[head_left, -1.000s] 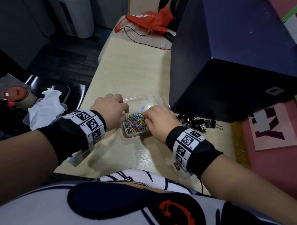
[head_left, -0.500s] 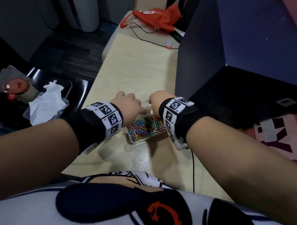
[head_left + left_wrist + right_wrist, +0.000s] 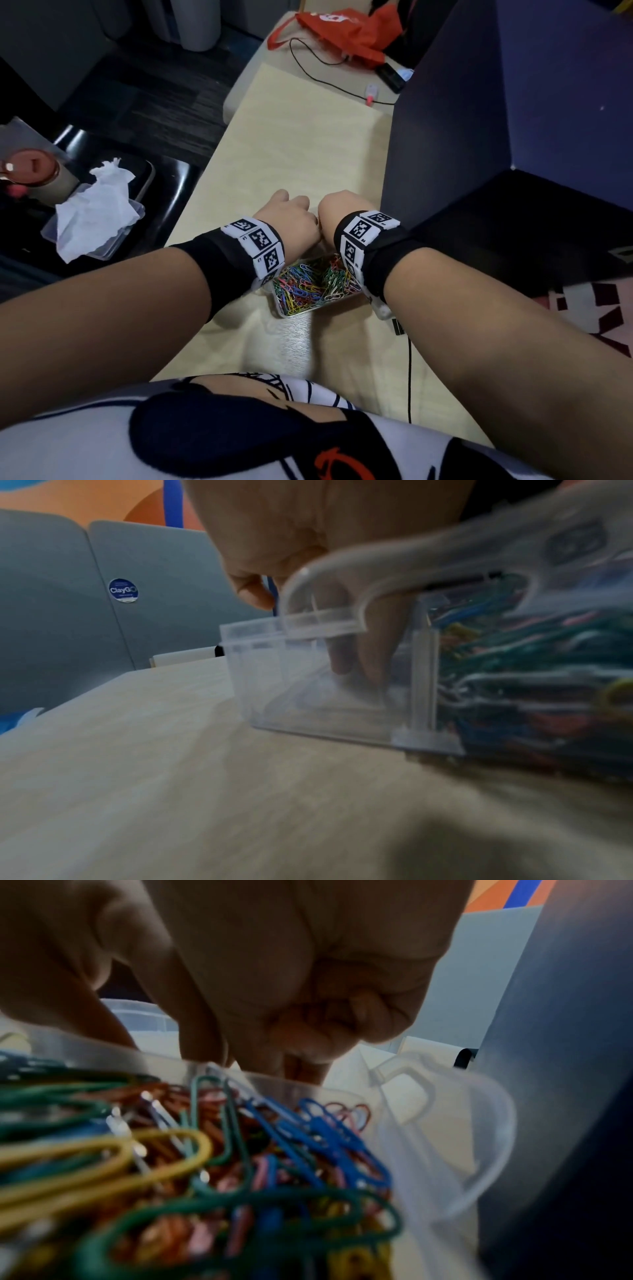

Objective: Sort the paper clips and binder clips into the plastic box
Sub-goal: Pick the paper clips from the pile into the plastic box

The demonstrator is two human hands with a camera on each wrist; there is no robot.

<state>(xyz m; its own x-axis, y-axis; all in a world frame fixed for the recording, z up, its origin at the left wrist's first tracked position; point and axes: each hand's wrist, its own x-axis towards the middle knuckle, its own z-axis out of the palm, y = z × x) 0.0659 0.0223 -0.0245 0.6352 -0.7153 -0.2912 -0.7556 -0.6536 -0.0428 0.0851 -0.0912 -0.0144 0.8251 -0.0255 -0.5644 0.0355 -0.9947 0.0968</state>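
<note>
At 9 o'clock off the worktop (image 3: pixel 294 144), a crumpled tissue (image 3: pixel 94 209) lies in a clear tray. At centre, the left hand (image 3: pixel 291 222) is over the far compartment of the plastic box (image 3: pixel 291 310); its grip state cannot be told. The near compartment holds coloured paper clips (image 3: pixel 310 284). Touching it at 3 o'clock, the right hand (image 3: pixel 337 214) reaches into the far compartment, fingers (image 3: pixel 205 1031) curled; what they hold cannot be told. A dark box (image 3: pixel 513 120) stands at 2 o'clock.
</note>
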